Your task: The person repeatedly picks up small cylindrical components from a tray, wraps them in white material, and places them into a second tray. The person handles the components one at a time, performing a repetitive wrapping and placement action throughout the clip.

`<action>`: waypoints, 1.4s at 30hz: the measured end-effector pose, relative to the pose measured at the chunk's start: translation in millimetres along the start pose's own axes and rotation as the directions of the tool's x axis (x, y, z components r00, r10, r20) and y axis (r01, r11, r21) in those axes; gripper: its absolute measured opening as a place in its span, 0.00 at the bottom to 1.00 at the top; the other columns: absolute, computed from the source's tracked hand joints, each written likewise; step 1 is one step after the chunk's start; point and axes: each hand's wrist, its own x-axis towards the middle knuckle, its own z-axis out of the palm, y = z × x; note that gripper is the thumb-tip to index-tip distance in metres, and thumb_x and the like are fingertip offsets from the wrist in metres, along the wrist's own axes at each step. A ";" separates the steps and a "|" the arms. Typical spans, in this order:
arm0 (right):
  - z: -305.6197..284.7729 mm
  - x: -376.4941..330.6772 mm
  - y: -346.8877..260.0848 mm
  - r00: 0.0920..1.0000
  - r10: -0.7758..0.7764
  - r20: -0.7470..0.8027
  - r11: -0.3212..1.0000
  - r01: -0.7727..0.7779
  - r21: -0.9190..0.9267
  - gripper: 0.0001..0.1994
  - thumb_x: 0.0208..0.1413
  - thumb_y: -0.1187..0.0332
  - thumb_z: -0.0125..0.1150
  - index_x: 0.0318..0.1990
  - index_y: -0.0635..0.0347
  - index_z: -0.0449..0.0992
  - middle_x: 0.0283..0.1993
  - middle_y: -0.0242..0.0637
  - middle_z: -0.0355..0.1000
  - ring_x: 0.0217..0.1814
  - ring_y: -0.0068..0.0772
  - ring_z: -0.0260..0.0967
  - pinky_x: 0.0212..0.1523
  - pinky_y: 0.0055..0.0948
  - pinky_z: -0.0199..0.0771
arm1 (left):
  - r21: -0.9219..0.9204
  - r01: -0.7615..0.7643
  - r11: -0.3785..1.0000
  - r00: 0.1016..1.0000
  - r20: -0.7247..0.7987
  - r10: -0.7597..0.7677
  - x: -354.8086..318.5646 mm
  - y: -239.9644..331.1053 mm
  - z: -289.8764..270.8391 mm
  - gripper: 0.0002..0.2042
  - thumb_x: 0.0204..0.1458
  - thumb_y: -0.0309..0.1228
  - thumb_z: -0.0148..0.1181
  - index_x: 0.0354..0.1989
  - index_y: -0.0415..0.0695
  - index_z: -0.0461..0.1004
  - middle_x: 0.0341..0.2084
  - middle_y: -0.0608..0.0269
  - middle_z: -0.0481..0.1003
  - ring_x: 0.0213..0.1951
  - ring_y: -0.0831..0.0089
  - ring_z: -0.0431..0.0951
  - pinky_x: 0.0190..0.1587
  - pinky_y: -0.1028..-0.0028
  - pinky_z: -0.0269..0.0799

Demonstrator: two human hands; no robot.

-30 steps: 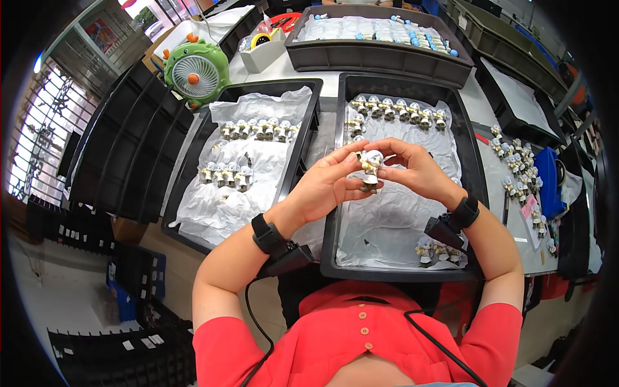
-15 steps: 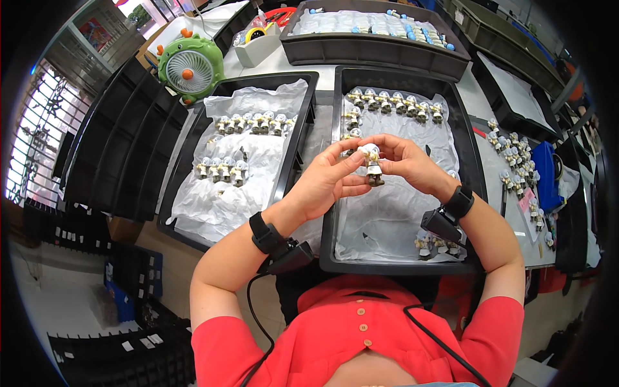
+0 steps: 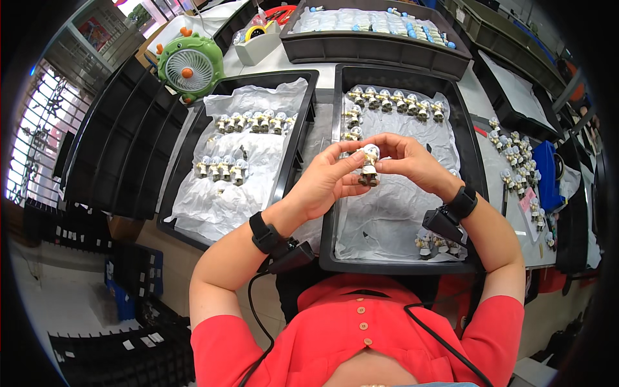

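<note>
In the head view, the left hand [image 3: 322, 184] and the right hand [image 3: 412, 162] meet over the near-side tray, pinching one small figurine [image 3: 369, 166] between them. The figurine is upright, with a whitish head, a white and gold body and a dark base. The left hand has its thumb and fingers around the figurine's left side; the right hand is drawn to a narrow pinch, its thumb and fingertips at the right side.

Below both hands lies a black tray [image 3: 327, 242] lined with white paper. Beyond the hands, a row of similar figurines [image 3: 398, 102] runs along its far end; a small cluster [image 3: 425, 245] sits in the corner nearer the body than the right hand.

Left of the left hand is a second black tray [image 3: 271, 75], also paper-lined, holding two short rows — a farther row [image 3: 261, 121] and a nearer row [image 3: 221, 169]. Past that tray stands a green fan [image 3: 190, 68]. Well to the right of the right hand, a loose pile of figurines [image 3: 514, 158] lies on the table [image 3: 516, 229], with a blue holder [image 3: 547, 177] just beside it. Far ahead of both hands is a grey crate [image 3: 377, 53] — blue-topped pieces [image 3: 422, 35] lie inside.
</note>
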 end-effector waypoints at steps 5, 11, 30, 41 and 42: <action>3.6 -3.4 -7.7 0.998 -0.011 -0.058 1.000 0.011 0.002 0.21 0.47 0.74 0.61 0.51 0.61 0.68 0.42 0.29 0.69 0.39 0.15 0.65 0.45 0.19 0.68 | -0.029 0.001 1.000 0.999 -0.037 -0.002 -1.4 1.8 1.7 0.17 0.58 0.33 0.49 0.54 0.45 0.59 0.41 0.58 0.72 0.42 0.64 0.76 0.44 0.68 0.73; 7.3 -7.6 -9.1 0.988 -0.108 -0.107 0.994 0.108 -0.002 0.20 0.46 0.74 0.64 0.49 0.62 0.69 0.39 0.29 0.66 0.39 0.14 0.65 0.41 0.17 0.69 | 0.072 -0.092 0.993 0.994 -0.047 0.095 2.0 -3.9 -0.9 0.16 0.60 0.34 0.46 0.54 0.45 0.61 0.39 0.62 0.73 0.42 0.70 0.75 0.45 0.70 0.72; 20.2 -15.4 -12.3 0.947 -0.282 -0.155 0.957 0.266 -0.116 0.13 0.53 0.75 0.55 0.48 0.62 0.68 0.34 0.29 0.68 0.40 0.20 0.69 0.42 0.20 0.72 | 0.044 -0.201 0.979 0.973 0.128 0.194 0.0 -5.1 8.4 0.24 0.58 0.35 0.48 0.62 0.45 0.52 0.52 0.61 0.64 0.50 0.68 0.70 0.53 0.65 0.67; 13.2 -8.3 -3.5 0.962 -0.216 -0.167 0.976 0.215 -0.027 0.13 0.54 0.71 0.57 0.47 0.65 0.70 0.40 0.33 0.72 0.40 0.18 0.69 0.42 0.19 0.69 | -0.028 -0.078 0.997 0.978 0.192 0.082 3.2 -4.5 1.3 0.23 0.60 0.40 0.44 0.62 0.46 0.53 0.52 0.60 0.65 0.51 0.61 0.71 0.52 0.64 0.68; 13.3 -8.2 -4.1 0.962 -0.209 -0.175 0.978 0.211 -0.006 0.13 0.54 0.71 0.57 0.46 0.65 0.70 0.40 0.33 0.72 0.41 0.18 0.69 0.43 0.19 0.69 | -0.049 -0.082 0.995 0.980 0.179 0.089 3.5 -6.0 0.7 0.23 0.60 0.40 0.44 0.62 0.46 0.53 0.52 0.60 0.65 0.51 0.61 0.71 0.52 0.64 0.68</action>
